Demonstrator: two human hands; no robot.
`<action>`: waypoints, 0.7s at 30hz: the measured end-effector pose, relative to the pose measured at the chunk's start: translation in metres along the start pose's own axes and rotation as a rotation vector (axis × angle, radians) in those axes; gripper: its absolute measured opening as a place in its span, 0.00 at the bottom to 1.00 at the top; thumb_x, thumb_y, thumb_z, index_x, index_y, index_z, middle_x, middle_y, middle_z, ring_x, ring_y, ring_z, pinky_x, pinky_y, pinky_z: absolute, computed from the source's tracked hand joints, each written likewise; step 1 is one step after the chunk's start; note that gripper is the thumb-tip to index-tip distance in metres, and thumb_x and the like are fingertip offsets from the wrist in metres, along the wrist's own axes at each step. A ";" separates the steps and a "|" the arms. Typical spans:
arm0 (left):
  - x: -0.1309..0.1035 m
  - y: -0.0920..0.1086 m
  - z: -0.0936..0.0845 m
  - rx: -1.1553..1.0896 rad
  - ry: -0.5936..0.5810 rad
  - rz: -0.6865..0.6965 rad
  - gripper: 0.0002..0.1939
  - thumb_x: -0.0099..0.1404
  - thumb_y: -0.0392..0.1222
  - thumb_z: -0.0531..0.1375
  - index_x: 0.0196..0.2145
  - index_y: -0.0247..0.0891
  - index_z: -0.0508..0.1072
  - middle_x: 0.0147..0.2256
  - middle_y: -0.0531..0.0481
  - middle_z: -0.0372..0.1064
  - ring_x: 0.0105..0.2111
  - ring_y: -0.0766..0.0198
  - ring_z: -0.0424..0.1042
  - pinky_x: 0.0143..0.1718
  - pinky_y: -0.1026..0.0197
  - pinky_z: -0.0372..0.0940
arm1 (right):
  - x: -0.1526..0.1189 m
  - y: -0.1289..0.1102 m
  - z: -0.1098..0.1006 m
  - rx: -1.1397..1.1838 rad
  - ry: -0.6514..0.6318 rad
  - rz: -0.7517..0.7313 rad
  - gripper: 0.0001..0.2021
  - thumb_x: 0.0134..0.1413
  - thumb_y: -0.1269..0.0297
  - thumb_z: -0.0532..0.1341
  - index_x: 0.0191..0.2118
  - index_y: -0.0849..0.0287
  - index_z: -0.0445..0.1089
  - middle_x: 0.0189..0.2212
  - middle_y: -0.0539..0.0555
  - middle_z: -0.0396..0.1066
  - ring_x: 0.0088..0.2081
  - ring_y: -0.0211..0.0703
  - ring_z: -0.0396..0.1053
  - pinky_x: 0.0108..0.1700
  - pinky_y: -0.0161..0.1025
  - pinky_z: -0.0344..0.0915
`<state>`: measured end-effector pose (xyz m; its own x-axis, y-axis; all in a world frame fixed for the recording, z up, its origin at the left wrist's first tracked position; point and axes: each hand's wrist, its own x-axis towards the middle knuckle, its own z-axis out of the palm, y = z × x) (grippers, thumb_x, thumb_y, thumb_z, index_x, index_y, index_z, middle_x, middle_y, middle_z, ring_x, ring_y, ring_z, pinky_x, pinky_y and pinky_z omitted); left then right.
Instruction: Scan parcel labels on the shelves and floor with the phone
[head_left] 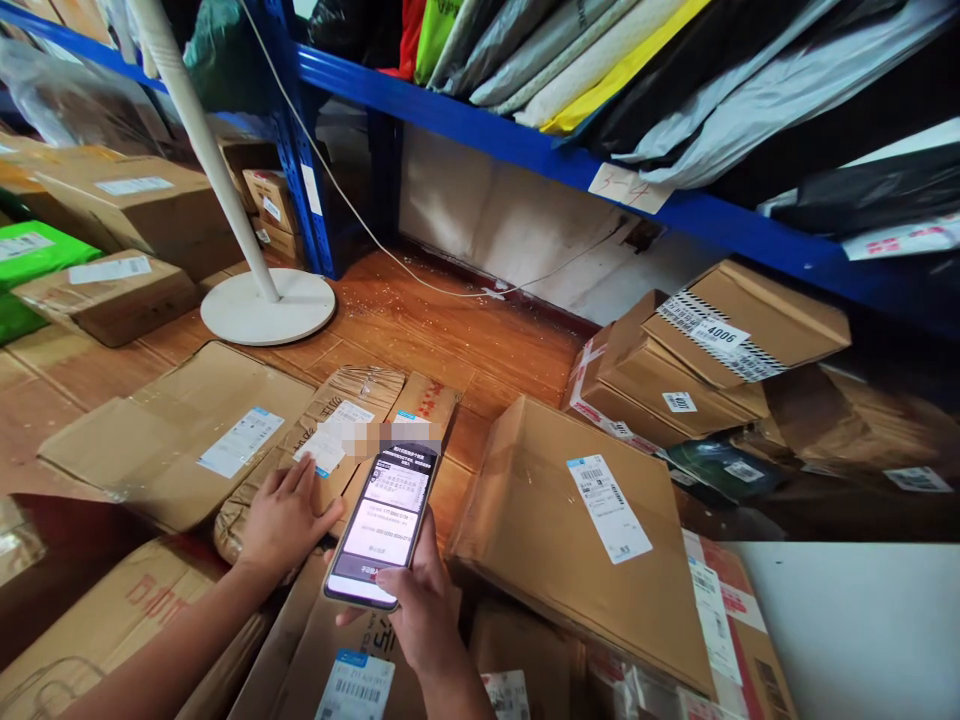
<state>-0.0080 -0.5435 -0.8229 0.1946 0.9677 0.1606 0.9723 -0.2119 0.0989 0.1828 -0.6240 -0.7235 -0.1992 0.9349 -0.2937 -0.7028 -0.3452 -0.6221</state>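
Observation:
My right hand (424, 600) holds a phone (384, 525) upright over the boxes, its thumb on the lower part of the lit screen. The screen shows a label picture and lines of text. To the left, my left hand (283, 515) rests with fingers spread on a wrinkled, tape-wrapped brown parcel (360, 390), just below its white label (337, 437). A flat brown carton (180, 430) with a white and blue label lies left of that parcel. Right of the phone stands a larger brown box (547, 520) with a slanted label.
A white stand with a round base (268, 307) rises from the wooden floor (450, 335). Blue shelving (450, 120) holds bagged parcels above. Boxes are stacked at the right (675, 370) and left (142, 200). A thin cable (405, 265) runs behind. A white surface (870, 620) is at lower right.

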 end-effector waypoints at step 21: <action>0.008 0.058 -0.027 -0.066 -0.331 0.047 0.17 0.65 0.34 0.48 0.45 0.31 0.72 0.44 0.33 0.69 0.42 0.49 0.70 0.39 0.51 0.67 | -0.010 0.000 0.005 -0.037 0.104 -0.057 0.44 0.48 0.66 0.61 0.66 0.47 0.33 0.45 0.54 0.75 0.34 0.53 0.79 0.25 0.46 0.76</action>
<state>0.0460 -0.5519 -0.7896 0.2812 0.9463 -0.1595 0.9528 -0.2555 0.1641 0.1814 -0.6326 -0.7169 -0.0870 0.9401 -0.3296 -0.6849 -0.2967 -0.6655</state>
